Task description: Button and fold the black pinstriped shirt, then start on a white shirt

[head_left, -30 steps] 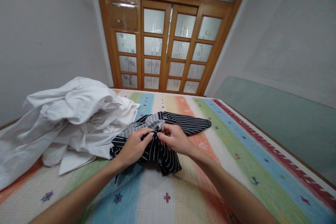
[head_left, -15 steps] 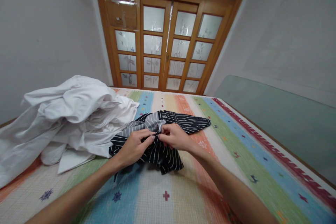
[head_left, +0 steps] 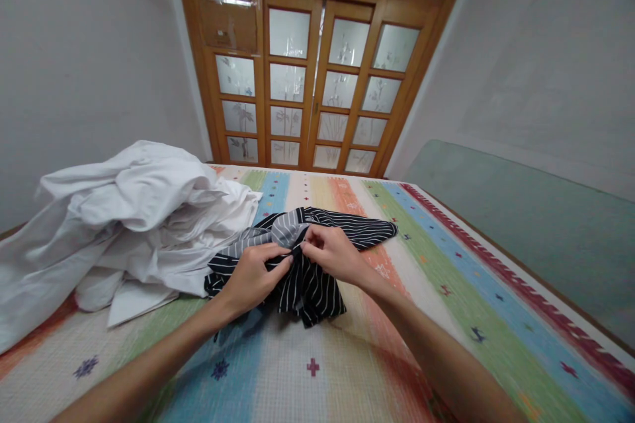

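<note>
A black garment with white stripes (head_left: 315, 291), perhaps a shirt, lies bunched on the patterned bed cover, its paler grey inner side turned up in places. One striped part stretches out to the right. My left hand (head_left: 258, 271) pinches the dark cloth between thumb and fingers near the middle of the bundle. Close beside it, my right hand (head_left: 330, 251) is closed in a pinch on an edge of the same garment. The fingertips of both hands almost meet. Any small button or fastening between them is too small to make out.
A large heap of white cloth (head_left: 143, 211) lies at the left, touching the striped garment. The bed cover (head_left: 312, 396) has coloured stripes and small motifs. A pale green headboard-like panel (head_left: 516, 211) stands at the right, and wooden glazed doors (head_left: 317, 79) are beyond.
My right hand has shifted slightly upward, its fingers lifting an edge of the striped garment. My left hand keeps its pinch in nearly the same place.
</note>
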`<state>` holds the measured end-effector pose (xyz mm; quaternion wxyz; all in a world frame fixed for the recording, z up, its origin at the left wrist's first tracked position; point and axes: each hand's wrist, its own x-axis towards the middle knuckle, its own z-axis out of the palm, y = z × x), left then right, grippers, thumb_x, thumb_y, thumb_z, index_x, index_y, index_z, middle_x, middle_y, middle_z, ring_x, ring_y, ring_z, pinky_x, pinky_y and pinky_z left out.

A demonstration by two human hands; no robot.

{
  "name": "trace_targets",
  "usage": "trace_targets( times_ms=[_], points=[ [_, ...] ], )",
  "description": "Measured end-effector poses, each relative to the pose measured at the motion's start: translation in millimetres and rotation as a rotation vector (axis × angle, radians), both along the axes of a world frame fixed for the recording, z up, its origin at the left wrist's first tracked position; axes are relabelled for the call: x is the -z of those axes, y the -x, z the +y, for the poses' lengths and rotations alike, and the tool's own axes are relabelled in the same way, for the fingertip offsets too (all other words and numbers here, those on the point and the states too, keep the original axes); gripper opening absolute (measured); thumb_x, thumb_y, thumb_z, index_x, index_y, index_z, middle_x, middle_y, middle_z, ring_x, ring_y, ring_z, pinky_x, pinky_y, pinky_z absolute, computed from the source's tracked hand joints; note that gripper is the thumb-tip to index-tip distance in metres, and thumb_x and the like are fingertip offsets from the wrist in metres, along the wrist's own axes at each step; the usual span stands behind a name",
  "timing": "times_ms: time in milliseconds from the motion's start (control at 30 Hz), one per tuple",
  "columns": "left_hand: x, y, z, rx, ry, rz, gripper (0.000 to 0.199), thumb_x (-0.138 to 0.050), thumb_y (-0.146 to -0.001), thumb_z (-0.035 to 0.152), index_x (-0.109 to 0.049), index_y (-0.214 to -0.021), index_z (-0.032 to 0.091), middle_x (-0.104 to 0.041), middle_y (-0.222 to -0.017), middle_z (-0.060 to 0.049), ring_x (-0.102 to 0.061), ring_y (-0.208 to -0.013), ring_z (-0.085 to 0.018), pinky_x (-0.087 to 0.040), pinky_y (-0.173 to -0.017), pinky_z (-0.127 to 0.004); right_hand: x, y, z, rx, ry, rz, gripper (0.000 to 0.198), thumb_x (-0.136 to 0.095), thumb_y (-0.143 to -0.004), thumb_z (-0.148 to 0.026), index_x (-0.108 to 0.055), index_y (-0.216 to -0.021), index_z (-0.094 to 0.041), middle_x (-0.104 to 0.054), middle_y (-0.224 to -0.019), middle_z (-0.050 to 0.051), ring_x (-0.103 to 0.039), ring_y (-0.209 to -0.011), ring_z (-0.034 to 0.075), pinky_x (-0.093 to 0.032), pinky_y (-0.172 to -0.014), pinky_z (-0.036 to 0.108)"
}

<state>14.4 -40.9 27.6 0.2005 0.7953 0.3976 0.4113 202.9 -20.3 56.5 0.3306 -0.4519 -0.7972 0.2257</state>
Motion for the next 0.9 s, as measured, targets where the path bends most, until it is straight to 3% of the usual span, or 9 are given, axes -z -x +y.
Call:
trace_targets(
  times_ms=[167,333,533,767,900],
  points=[
    [4.7,1.1,0.3,-0.066,-0.152,0.068,0.018,-0.054,-0.086,0.018,-0.072,-0.081,0.019,-0.068,-0.071,0.0,-0.062,-0.066,-0.014,-0.047,-0.064,-0.026,-3.3,0.4,-6.8,-0.073,0.122,0.07,0.038,-0.056,-0.09,-0.038,-0.062,-0.06,-0.017,-0.056,-0.047,-0.003,-0.048,-0.046,0.008,-0.034,-0.05,0.021],
    [10.4,0.1,-3.0,-0.111,-0.277,0.165,0.022,-0.051,-0.086,0.014,-0.063,-0.068,0.018,-0.061,-0.064,0.0,-0.056,-0.06,-0.012,-0.043,-0.058,-0.023,-1.1,6.3,-12.4,-0.08,0.033,0.033,0.027,-0.067,-0.084,-0.038,-0.07,-0.067,-0.017,-0.062,-0.057,-0.002,-0.052,-0.053,0.008,-0.035,-0.052,0.021],
    [4.4,-0.5,-6.4,-0.026,-0.198,0.178,0.02,-0.049,-0.089,0.018,-0.069,-0.087,0.018,-0.063,-0.072,-0.002,-0.059,-0.067,-0.014,-0.047,-0.063,-0.026,-3.5,2.9,-10.6,-0.096,0.052,-0.006,0.017,-0.064,-0.083,-0.023,-0.068,-0.067,-0.017,-0.063,-0.057,-0.002,-0.053,-0.052,0.009,-0.036,-0.05,0.02],
    [8.6,-3.2,-6.7,0.022,-0.2,0.259,0.025,-0.044,-0.092,0.018,-0.068,-0.083,0.017,-0.062,-0.07,-0.002,-0.058,-0.066,-0.014,-0.045,-0.063,-0.025,-6.5,-1.8,-11.8,-0.168,0.226,0.059,0.018,-0.06,-0.084,-0.026,-0.061,-0.068,-0.017,-0.063,-0.057,-0.003,-0.051,-0.041,0.006,-0.036,-0.042,0.018],
    [5.1,-3.3,-5.8,0.032,-0.159,0.193,0.026,-0.045,-0.093,0.019,-0.067,-0.079,0.017,-0.061,-0.069,-0.001,-0.057,-0.065,-0.014,-0.043,-0.062,-0.026,-4.7,-3.0,-10.3,-0.197,0.276,0.098,0.016,-0.059,-0.083,-0.026,-0.057,-0.069,-0.018,-0.06,-0.056,-0.004,-0.05,-0.039,0.006,-0.034,-0.04,0.018]
  ],
)
